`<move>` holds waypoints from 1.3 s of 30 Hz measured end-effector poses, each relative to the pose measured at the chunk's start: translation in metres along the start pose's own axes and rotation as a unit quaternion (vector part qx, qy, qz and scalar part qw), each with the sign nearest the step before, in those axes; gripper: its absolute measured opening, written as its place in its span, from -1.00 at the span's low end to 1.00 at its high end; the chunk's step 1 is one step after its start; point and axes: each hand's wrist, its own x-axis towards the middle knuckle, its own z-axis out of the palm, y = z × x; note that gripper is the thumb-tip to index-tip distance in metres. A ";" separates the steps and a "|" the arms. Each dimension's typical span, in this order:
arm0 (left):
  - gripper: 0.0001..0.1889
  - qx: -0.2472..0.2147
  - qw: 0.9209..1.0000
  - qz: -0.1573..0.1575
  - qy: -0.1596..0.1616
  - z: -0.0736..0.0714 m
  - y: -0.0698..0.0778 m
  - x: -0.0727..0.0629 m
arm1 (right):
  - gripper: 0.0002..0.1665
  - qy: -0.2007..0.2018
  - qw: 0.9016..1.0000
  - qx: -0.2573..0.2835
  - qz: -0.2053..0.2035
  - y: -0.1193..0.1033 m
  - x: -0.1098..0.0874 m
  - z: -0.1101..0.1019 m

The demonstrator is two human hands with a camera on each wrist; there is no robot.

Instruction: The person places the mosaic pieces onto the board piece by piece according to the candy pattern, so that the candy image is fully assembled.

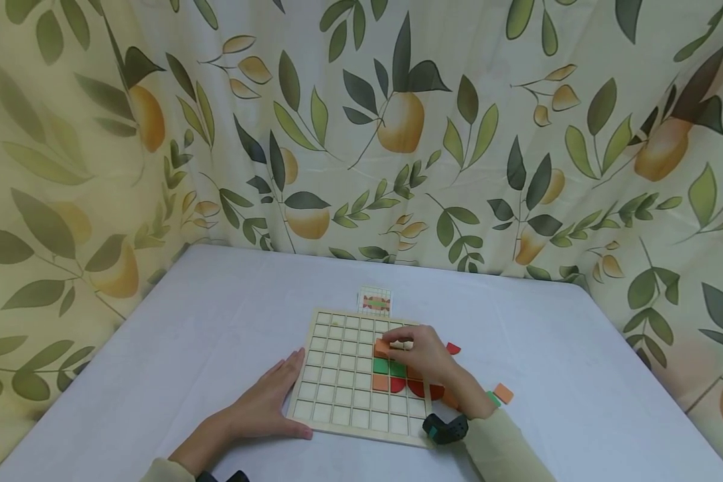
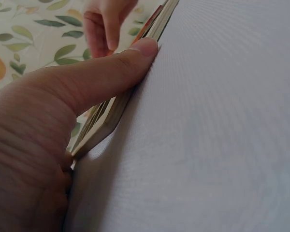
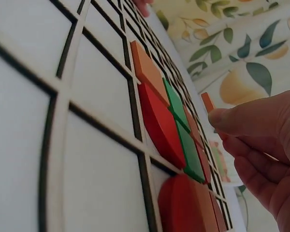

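My right hand (image 1: 422,348) pinches an orange square tile (image 1: 382,348) between thumb and fingers over the wooden grid board (image 1: 341,395). In the right wrist view this tile (image 3: 208,101) stands on edge at the fingertips. Directly below it in the head view sit green tiles (image 1: 381,365), then an orange square (image 1: 381,382) and a red rounded tile (image 1: 397,385) in the row nearer me. The right hand and forearm partly hide tiles farther right. My left hand (image 1: 271,395) lies along the board's left side, fingers extended, its thumb (image 2: 121,65) against the near edge.
Beyond the board's far edge lies a small pattern card (image 1: 376,302) with a printed grid. Loose pieces lie to the right: a red one (image 1: 453,348), an orange square (image 1: 503,393) and a green one (image 1: 493,399). A leaf-print curtain (image 1: 361,134) hangs behind the white table (image 1: 578,375).
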 end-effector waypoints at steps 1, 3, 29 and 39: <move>0.35 0.000 1.000 0.001 0.000 0.000 0.000 0.000 | -0.71 -0.003 1.000 0.001 -0.005 0.000 0.001 0.001; 0.35 -0.001 1.000 0.001 0.001 0.000 0.000 0.000 | -0.70 -0.010 1.000 0.004 -0.013 0.000 0.004 0.004; 0.35 0.001 1.000 0.001 -0.005 0.001 -0.003 0.001 | -0.76 -0.001 1.000 -0.007 -0.019 -0.010 0.017 0.028; 0.35 0.006 1.000 -0.006 -0.005 0.000 -0.002 0.001 | -0.76 0.004 1.000 0.006 0.003 -0.011 0.019 0.028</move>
